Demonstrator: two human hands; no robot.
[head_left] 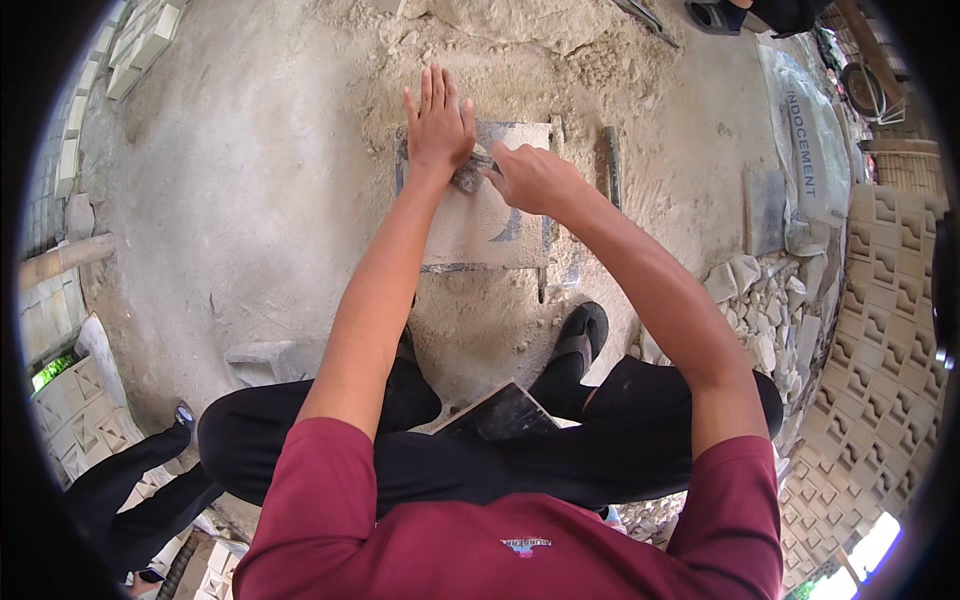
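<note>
My left hand [440, 125] lies flat with its fingers stretched away from me, over the far left part of a square mould [460, 235] covered in pale powder. My right hand [530, 180] is closed around the handle of a small trowel, mostly hidden in the fist. Its grey, dusty blade [467, 179] points left and sits just beside my left wrist, over the powder. A dark curved patch [508, 226] shows through on the mould's right side, and dark edges show along its rim.
Loose sandy powder [540, 30] is heaped beyond the mould. A dark metal bar [612, 165] lies to its right. Farther right are a dark flat slab [765, 210], a plastic sack [810, 140] and broken rubble [760, 310]. Stacked patterned tiles [860, 370] line the right. Another person's legs [140, 480] show at lower left.
</note>
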